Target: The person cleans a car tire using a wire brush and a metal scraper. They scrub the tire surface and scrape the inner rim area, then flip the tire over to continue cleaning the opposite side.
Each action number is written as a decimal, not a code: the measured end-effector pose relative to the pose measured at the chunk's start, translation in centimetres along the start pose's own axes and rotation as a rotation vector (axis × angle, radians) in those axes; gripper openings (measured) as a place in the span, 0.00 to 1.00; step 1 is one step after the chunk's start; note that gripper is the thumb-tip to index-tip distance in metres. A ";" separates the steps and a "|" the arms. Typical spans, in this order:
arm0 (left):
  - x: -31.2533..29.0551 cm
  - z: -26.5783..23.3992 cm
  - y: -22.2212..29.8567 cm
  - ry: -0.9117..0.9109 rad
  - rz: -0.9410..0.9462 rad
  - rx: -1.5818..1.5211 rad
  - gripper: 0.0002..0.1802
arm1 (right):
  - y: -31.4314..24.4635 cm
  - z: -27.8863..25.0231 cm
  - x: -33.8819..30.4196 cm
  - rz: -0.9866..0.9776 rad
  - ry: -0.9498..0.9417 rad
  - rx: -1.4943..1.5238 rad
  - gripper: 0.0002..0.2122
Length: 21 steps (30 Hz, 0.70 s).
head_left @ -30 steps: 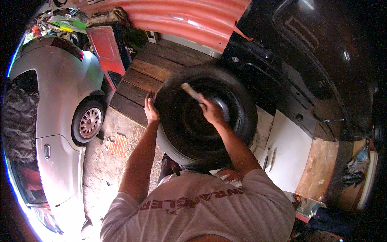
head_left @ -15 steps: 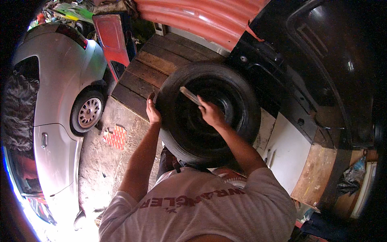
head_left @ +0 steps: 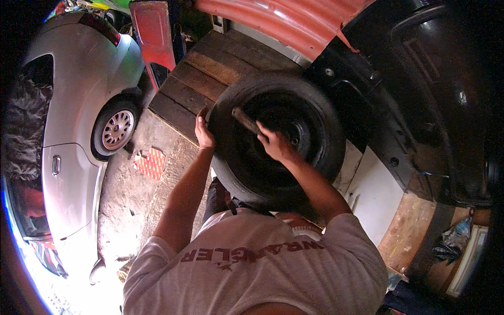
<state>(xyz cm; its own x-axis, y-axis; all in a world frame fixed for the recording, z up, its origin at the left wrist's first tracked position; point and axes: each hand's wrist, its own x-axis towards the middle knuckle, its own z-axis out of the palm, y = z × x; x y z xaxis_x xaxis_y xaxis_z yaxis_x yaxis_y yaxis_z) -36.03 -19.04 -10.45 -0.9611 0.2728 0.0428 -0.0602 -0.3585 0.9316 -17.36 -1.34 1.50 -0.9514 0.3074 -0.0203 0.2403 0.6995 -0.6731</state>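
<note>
Fingers of your right hand (head_left: 275, 145) wrap a short stick-like tool (head_left: 247, 122); those of your left hand (head_left: 205, 135) lie extended, gripping nothing, along the left side of the wheel (head_left: 268, 173). Silver car (head_left: 73, 194) stands well off to your left. Plank platform (head_left: 181, 102) spreads ahead. Dark wheel, tyre on, sits right before you, overlapping the planks in view. Red-and-white patterned sheet (head_left: 149, 163) lies on the ground, left. Change over the last second — tool tip sits farther out, nearer the tyre's left inner edge. Reads as your right hand working outward while the left steadies. Tip contact — can't tell.
</note>
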 end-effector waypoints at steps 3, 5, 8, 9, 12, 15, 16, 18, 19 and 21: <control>-0.1 0.1 0.1 -0.009 0.005 0.022 0.33 | 2.1 1.4 -2.7 -0.222 0.071 -0.019 0.23; -0.1 -0.1 0.4 -0.014 0.016 0.055 0.33 | 1.8 0.2 -2.2 -0.157 0.055 0.031 0.23; 0.0 0.3 1.0 -0.041 0.028 0.102 0.33 | 1.6 -0.7 0.2 0.012 -0.001 0.013 0.23; 0.2 0.5 1.1 -0.046 0.029 0.107 0.33 | 1.8 -0.2 0.3 -0.026 -0.005 0.013 0.23; 0.0 0.3 1.2 -0.025 0.025 0.101 0.33 | 0.9 -0.2 -1.8 -0.091 -0.127 -0.062 0.23; 0.5 -0.2 0.7 -0.010 0.007 0.032 0.32 | -0.1 -1.4 -5.5 -0.146 -0.317 -0.200 0.24; 0.5 -0.2 0.7 0.006 -0.021 0.022 0.32 | 0.0 -1.6 -6.9 -0.074 -0.405 -0.193 0.23; 0.5 0.4 1.0 0.005 -0.017 0.043 0.31 | -0.2 -3.2 -8.1 -0.062 -0.451 -0.149 0.23; 0.2 0.7 1.3 -0.010 0.011 0.079 0.31 | -0.3 -3.8 -8.4 -0.057 -0.475 -0.127 0.23; -0.1 0.9 1.4 -0.030 0.021 0.095 0.31 | 0.2 -3.7 -7.9 -0.081 -0.340 -0.134 0.23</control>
<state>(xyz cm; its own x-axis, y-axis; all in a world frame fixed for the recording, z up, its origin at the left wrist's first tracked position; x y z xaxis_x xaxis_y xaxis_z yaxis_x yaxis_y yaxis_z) -35.83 -18.80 -8.83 -0.9533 0.2933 0.0719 -0.0132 -0.2782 0.9604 -9.10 -1.23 4.25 -0.9726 0.0315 -0.2303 0.1632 0.7981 -0.5801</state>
